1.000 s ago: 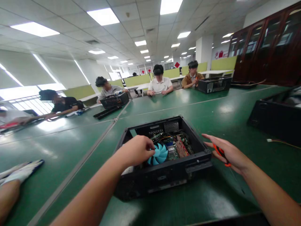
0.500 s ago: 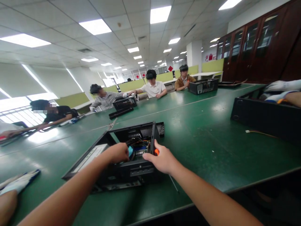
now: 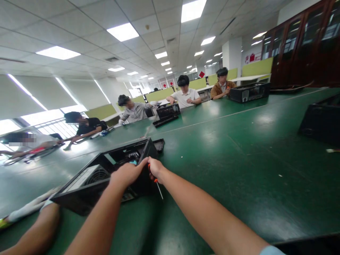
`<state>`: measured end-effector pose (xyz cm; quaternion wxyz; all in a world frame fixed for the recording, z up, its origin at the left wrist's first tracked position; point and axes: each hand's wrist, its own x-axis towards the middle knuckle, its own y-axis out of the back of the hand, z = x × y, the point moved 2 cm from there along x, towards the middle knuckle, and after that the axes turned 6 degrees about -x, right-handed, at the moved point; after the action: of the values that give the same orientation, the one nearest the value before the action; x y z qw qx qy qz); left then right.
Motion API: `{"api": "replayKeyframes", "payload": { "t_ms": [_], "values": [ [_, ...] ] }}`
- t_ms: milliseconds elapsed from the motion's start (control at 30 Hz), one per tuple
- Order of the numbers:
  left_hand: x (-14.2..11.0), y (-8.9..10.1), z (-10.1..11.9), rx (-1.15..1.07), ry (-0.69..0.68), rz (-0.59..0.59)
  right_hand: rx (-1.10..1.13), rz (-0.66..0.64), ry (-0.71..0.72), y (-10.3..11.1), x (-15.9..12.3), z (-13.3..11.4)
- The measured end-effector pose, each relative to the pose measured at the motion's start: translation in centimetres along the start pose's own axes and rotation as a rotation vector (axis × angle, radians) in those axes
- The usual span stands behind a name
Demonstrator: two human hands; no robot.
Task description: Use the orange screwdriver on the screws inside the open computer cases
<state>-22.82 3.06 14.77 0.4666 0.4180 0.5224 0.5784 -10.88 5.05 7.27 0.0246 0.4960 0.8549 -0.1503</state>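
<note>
An open black computer case [image 3: 79,198] lies on the green table in front of me, with a power supply [image 3: 94,175] and its round fan showing inside. My left hand [image 3: 126,173] is closed over the case's near right edge, its fingers inside and mostly hidden. A light-blue piece [image 3: 133,162] shows just beyond those fingers; I cannot make out what it is. At the case's right end, my right hand [image 3: 156,168] touches the corner, closed around a screwdriver [image 3: 155,180] with an orange and black handle. Its thin shaft points down toward the table.
A co-worker's gloved hand [image 3: 39,203] reaches close to the case's left corner. Another black case [image 3: 321,118] stands at the right, with a small white connector [image 3: 330,151] by it. Several people sit across the table [image 3: 212,159], with a case [image 3: 249,92] before one.
The view has swung right. The computer case sits farther left and is turned, and my hands have come together at its right end. The screwdriver shows more plainly in my right hand.
</note>
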Motion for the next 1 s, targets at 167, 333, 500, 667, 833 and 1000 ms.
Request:
{"api": "replayKeyframes", "payload": {
  "t_ms": [167, 333, 500, 667, 833, 1000],
  "values": [
    [-0.9, -0.4, -1.3, 0.044, -0.103, 0.344, 0.125, 0.036, -0.15, 2.6, -1.1, 2.5],
    [-0.6, 0.7, -4.7, 0.135, -0.153, 0.567, 0.172, -0.024, -0.18, 12.7, -8.4, 4.5],
    [-0.2, 2.4, -6.6, 0.283, 0.058, 0.621, 0.177, 0.032, -0.147, 23.3, -16.0, 5.1],
    [-2.0, -1.3, 3.7, -0.084, -0.145, 0.503, 0.194, 0.106, -0.037, 26.6, -18.6, 5.5],
    [-6.5, -11.4, 16.7, -0.439, -0.63, 0.218, 0.156, 0.101, -0.019, 25.7, -18.4, 5.6],
    [-8.7, -16.4, 19.3, -0.72, -0.734, 0.066, 0.096, 0.081, -0.032, 25.6, -18.4, 5.2]
  ]
}}
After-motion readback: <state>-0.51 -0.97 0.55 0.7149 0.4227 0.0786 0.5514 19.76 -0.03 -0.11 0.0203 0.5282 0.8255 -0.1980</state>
